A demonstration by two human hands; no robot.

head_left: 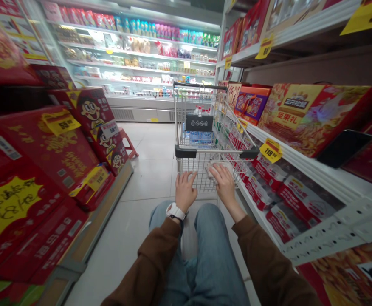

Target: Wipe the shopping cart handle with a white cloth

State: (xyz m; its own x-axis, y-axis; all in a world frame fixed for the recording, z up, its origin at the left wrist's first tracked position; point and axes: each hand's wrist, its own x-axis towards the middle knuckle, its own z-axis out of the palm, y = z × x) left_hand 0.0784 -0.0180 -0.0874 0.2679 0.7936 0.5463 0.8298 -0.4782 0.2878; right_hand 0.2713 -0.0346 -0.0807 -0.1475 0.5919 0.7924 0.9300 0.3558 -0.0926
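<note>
Aisle (149, 170); cloth (210, 174) under right fingers (220, 172)

Far off, a long white refrigerated case (146, 114) stands behind a silver wire-metal shopping cart (186, 151); white metal shelves (300, 165) line the cart's right; stacked red rectangular cardboard boxes (46, 148) stand near left.

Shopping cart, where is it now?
In the head view, the shopping cart is right of centre, ahead of the left hand and right hand, beside the white shelving.
</note>
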